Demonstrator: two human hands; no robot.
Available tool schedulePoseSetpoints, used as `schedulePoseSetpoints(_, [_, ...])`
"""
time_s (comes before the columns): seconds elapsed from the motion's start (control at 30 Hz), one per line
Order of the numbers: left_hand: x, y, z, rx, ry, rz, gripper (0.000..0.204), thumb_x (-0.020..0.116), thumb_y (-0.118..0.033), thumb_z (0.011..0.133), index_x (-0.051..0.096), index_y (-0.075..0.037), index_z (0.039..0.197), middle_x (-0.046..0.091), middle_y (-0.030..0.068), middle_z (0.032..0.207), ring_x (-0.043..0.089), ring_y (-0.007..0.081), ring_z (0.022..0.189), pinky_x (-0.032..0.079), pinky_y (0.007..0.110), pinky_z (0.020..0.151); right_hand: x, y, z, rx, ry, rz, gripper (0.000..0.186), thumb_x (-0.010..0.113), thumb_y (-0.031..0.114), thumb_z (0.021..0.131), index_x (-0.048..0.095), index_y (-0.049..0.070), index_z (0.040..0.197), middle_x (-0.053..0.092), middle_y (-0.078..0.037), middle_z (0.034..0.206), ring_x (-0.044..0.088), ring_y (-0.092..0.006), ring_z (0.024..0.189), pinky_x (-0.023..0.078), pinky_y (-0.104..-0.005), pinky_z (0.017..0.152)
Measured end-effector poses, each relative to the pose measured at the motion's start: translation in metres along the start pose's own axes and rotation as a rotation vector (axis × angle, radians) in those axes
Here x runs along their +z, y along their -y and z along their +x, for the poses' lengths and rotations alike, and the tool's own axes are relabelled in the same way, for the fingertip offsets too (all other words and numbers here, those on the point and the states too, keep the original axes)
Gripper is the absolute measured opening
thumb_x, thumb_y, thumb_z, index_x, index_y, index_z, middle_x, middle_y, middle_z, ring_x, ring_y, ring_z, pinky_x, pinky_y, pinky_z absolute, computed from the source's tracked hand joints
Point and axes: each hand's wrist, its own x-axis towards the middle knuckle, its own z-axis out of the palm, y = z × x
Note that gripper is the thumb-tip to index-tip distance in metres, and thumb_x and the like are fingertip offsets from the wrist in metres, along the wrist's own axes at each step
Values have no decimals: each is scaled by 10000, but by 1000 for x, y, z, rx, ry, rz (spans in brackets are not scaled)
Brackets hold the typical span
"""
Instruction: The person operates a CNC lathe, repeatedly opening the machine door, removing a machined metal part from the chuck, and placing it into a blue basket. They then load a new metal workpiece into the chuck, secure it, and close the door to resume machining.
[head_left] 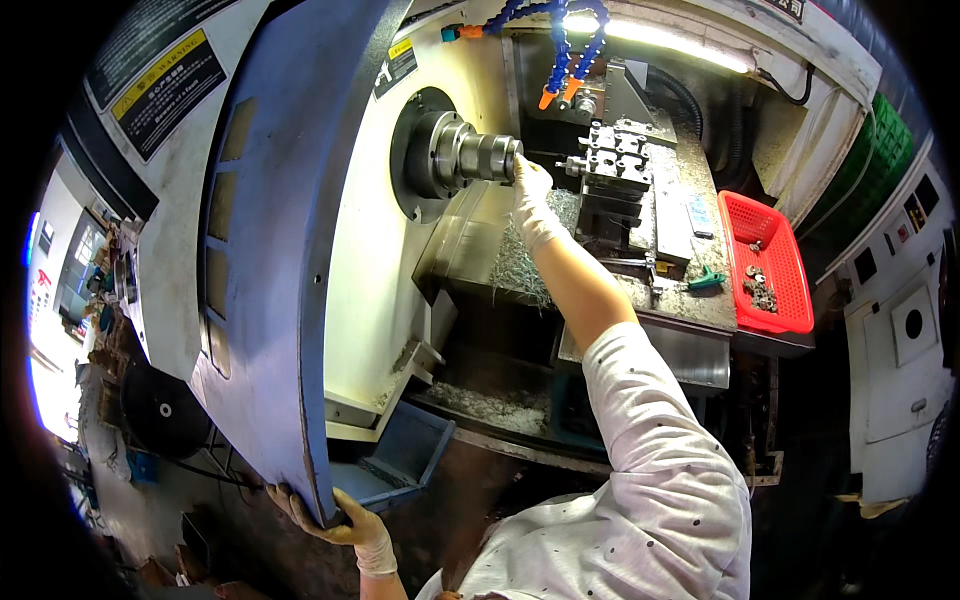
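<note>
Hands (360, 527) (533, 192) at door (275, 260), horizontal right-pointing chuck (468, 154)

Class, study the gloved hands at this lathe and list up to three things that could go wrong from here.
1. The right hand is at the spindle's end; if that turned, the glove might catch.
2. The tool block stands close beside that hand, so a careless pull-back could scrape it.
3. Tangled metal shavings lie below the wrist and might cut it.
</note>
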Motion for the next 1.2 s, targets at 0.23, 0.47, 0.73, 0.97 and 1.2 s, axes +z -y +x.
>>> schedulePoseSetpoints(0.23, [-5,0,0,-31,8,29,389,420,-34,733,273,18,1090,302,192,1136,292,325,1055,215,414,873,-4,38,-5,252,13,-173,282,559,308,612,501,33,604,489,-28,576,445,-114,474,342,-231,392])
schedulePoseSetpoints(0.47, [-3,1,1,-35,-13,29,387,431,-34,730,285,27,1083,305,190,1137,303,318,1050,216,407,875,-3,33,-7,562,-44,263,258,422,326,687,417,97,568,381,8,478,340,-105,367,267,-208,334])
schedulePoseSetpoints(0.73, [-4,2,0,-39,-15,121,436,442,-36,729,248,45,1111,306,193,1136,310,301,1050,225,385,876,-114,126,-29,-181,409,49,271,463,275,743,415,90,551,408,-7,449,359,-112,339,262,-244,302])
schedulePoseSetpoints(0.97, [-4,-8,11,-80,-77,131,393,459,2,719,312,36,1081,319,171,1136,342,260,1036,260,343,872,-365,230,-15,-921,-167,-1713,353,489,250,706,420,38,980,477,-119,942,457,-278,855,344,-368,736])
schedulePoseSetpoints(1.2, [9,-9,9,-190,-123,38,426,460,24,707,282,34,1094,330,163,1128,338,252,1042,267,342,868,-546,157,-139,-82,-243,-2250,617,490,457,619,309,35,1032,370,-165,986,400,-270,877,338,-375,711])
